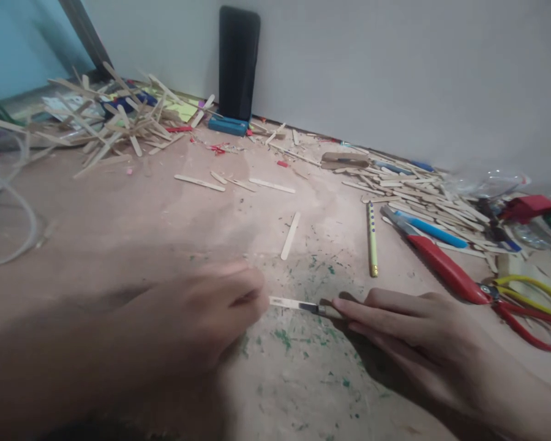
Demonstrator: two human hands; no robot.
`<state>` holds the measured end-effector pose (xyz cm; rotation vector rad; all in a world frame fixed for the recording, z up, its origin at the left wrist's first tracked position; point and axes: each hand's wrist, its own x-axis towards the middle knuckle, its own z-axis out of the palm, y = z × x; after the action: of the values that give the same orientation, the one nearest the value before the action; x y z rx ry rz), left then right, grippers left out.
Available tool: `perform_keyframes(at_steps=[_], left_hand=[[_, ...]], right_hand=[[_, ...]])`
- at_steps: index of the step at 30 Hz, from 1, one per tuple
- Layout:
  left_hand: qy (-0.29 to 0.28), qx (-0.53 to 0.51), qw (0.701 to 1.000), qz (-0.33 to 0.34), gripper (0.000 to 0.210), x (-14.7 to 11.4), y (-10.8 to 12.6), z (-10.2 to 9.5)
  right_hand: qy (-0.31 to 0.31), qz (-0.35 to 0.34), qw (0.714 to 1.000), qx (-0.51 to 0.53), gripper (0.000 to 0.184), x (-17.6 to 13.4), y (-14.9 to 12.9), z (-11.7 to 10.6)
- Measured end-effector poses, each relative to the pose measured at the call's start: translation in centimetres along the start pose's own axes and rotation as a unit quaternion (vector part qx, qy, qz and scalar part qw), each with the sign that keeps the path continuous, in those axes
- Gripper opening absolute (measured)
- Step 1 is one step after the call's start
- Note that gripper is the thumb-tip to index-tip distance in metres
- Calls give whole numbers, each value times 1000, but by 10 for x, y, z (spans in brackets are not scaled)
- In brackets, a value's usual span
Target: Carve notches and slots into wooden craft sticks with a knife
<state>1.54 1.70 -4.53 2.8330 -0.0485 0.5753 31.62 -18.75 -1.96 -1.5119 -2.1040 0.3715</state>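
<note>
My left hand [239, 297] is closed in a blurred fist at the centre, gripping one end of a pale wooden craft stick [282, 302]. The stick points right, low over the tabletop. Between the thumb and fingers of my right hand [404, 324] is a slim tool [324, 310] with a dark tip, a metal collar and a pale handle. Its tip meets the right part of the stick; whether it is a blade or a brush is unclear. Beyond the hands lies a loose craft stick [291, 236].
Red-and-yellow-handled cutters [450, 269], a light blue pen-like tool [431, 229] and a dotted pencil [372, 239] lie right. Craft sticks pile up right [422, 196] and left [119, 125]. A phone [239, 61] stands in a blue holder [229, 125] by the wall. Green scraps [282, 337] litter the table.
</note>
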Motion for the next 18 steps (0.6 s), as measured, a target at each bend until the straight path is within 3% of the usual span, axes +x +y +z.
perform_keyframes(at_steps=[6,13,18], left_hand=[[-14,5,1000,16,45,2,0,-2],[6,-21,1000,16,37,-2,-1,3],[-17,6,999,44,47,3,0,-1]], right_hand=[[-23,-20,999,-9,39,-2,3,-1],[23,-31,998,-45,39,-13,14,12],[22,-53,996,-72,32,-13,20,13]])
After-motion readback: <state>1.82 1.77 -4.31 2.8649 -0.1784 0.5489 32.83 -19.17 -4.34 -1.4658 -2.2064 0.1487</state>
